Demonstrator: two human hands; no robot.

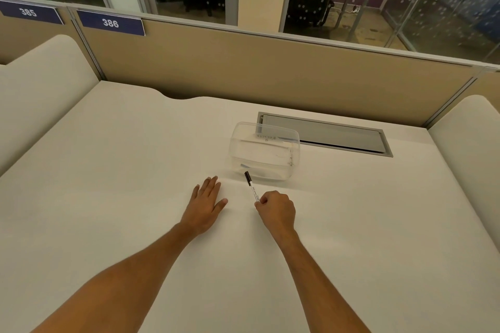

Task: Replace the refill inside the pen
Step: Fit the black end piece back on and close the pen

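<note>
A white pen (252,189) with a black cap points away from me toward the clear box. My right hand (276,210) is closed around its near end, low over the white desk (135,170). My left hand (206,202) lies flat on the desk to the left of the pen, fingers apart, holding nothing. A clear plastic box (265,151) stands just beyond the pen's cap; thin items lie inside it, too faint to name.
A grey cable hatch (338,134) is set into the desk behind the box. A tan partition (270,76) closes the far side, with cream side panels left and right.
</note>
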